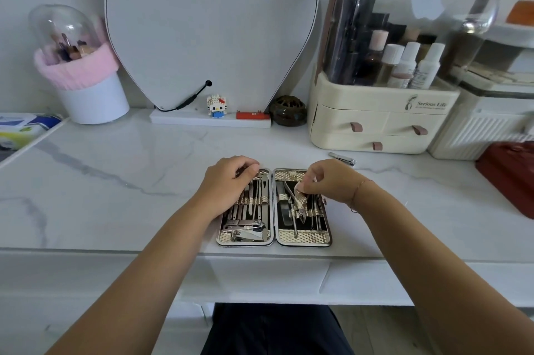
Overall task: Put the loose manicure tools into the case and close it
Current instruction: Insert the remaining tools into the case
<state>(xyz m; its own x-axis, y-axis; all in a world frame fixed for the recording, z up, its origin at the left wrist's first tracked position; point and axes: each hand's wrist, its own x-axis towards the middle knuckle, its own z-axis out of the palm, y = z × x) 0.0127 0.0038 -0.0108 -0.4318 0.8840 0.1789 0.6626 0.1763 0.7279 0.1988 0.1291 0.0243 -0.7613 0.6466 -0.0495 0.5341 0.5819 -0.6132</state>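
The manicure case (303, 238) lies wide open near the front edge of the marble table, two gold-trimmed halves with black lining and several steel tools under straps. My left hand (228, 181) rests on the top of the left half, fingers curled on its upper edge. My right hand (323, 181) hovers over the right half, fingertips pinched on a small metal tool above the cuticle nippers (299, 207). A loose silver nail clipper (342, 158) lies on the table behind the case, to the right.
A cream cosmetics organiser (375, 123) with a clear lid stands at the back right, a red box (508, 175) at the right edge. A mirror (208, 22), a white brush holder (92, 94), a small figurine (216, 106) and a dark round pot (288, 110) line the back.
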